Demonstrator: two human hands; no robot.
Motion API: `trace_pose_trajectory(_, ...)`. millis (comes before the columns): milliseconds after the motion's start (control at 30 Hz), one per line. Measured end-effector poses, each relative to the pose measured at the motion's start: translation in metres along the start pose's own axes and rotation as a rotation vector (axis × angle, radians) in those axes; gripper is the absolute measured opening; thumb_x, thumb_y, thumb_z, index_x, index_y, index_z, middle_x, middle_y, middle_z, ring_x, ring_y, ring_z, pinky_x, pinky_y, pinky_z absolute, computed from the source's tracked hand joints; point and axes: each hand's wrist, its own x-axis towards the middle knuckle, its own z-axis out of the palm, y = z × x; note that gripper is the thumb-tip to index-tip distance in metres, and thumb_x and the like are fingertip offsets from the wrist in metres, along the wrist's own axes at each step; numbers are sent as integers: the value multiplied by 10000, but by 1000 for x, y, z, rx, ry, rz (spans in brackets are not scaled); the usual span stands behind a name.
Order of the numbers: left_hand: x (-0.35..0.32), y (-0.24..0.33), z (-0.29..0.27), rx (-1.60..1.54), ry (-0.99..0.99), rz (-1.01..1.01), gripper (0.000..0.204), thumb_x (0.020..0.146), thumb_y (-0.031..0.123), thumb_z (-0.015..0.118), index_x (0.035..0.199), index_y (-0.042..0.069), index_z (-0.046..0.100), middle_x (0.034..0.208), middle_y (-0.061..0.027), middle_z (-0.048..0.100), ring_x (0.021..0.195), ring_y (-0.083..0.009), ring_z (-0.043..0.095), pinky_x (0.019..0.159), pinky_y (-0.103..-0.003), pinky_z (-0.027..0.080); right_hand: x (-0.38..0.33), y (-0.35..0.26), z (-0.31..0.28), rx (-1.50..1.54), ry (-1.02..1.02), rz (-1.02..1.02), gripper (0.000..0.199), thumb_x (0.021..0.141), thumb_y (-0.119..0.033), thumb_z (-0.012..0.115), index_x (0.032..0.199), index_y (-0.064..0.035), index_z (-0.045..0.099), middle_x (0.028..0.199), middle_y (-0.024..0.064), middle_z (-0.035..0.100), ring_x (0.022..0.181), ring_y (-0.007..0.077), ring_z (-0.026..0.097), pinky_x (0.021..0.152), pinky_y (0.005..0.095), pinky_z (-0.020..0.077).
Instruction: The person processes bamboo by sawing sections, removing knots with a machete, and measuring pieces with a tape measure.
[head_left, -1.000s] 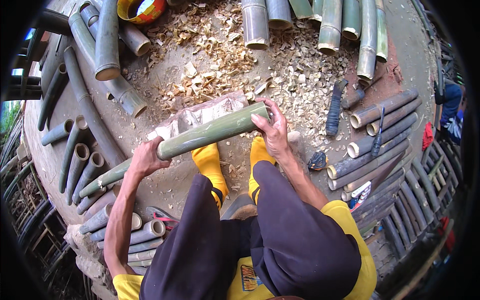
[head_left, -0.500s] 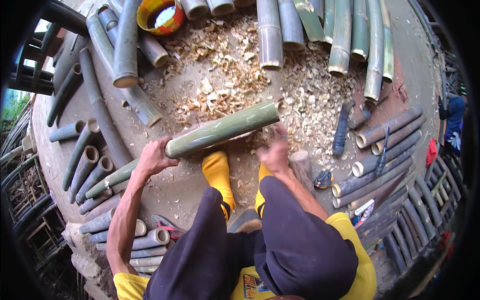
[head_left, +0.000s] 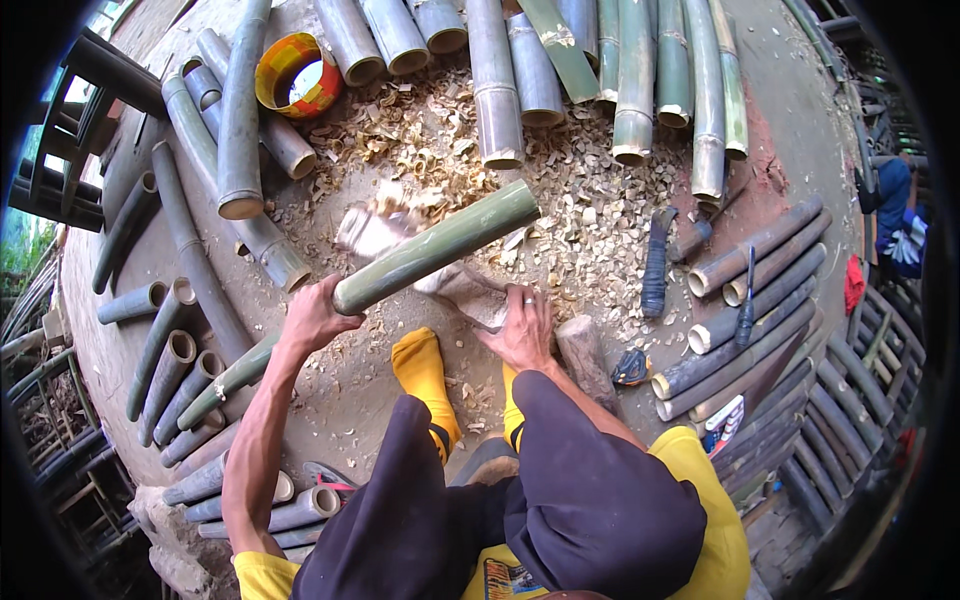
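Left hand, at nine o'clock, wraps round a bamboo pole slanting from eight o'clock toward one; right hand, just off centre toward four, touches a wood block, its grip unclear. The pole's upper end looks already cut; most skin appears unshaved, smooth, dull green, faintly pale-streaked.

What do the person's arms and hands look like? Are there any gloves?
No gloves: the left hand and right hand are bare, and so are both forearms. Yellow cloth sleeves end higher up. One right-hand finger seems to wear a small, pale ring.
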Motion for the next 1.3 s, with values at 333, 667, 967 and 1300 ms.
trace_pose_trajectory(333,37,18,39,98,-44,-5,428,602,314,706,883,29,553,776,-210,627,754,-366,622,671,-445,489,-38,-18,10,84,-165,-77,859,718,-342,705,1401,-77,257,1151,249,426,1031,392,449,896,495,372)
trace_pose_trajectory(667,28,17,41,33,87,113,578,597,302,721,1086,63,526,951,-179,593,916,-340,582,783,-415,472,-115,127,-94,-306,-97,354,646,664,-98,712,1253,-142,452,1283,215,367,1125,403,388,949,475,361)
trace_pose_trajectory(967,-16,95,65,-549,265,443,395,687,39,682,1070,52,585,982,-93,613,964,-215,589,862,-329,488,-98,137,-109,-87,21,406,393,734,-88,650,1100,-33,517,1039,163,552,986,326,533,885,408,428)
trace_pose_trajectory(1300,-21,176,91,-802,-182,325,454,766,271,696,1100,8,536,1016,-114,525,946,-226,533,813,-326,435,-9,1,-113,579,-371,331,403,937,-387,474,996,-1,577,829,128,625,824,168,611,761,335,493)
